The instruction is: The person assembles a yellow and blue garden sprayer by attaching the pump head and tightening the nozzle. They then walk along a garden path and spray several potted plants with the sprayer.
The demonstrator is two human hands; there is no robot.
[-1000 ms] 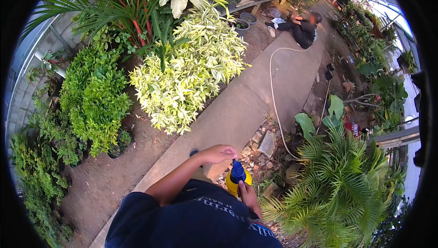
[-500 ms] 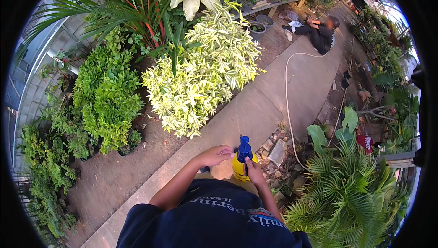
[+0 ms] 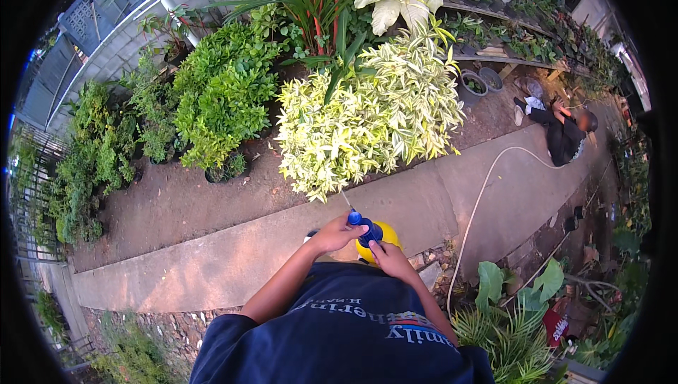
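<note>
The left hand (image 3: 335, 235), apart earlier, now has its fingers closed on the blue top (image 3: 354, 219) of the yellow sprayer (image 3: 386, 234) — joining the right hand's (image 3: 393, 259) grip — so both share the hold.

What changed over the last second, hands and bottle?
Left hand, earlier off the bottle, has moved right onto its blue top. The yellow bottle now leans left, its thin nozzle toward the variegated bush. The view swung left, so the surroundings shifted right in frame. Unchanged: right hand on the bottle, co-worker seated, hose on the path.
</note>
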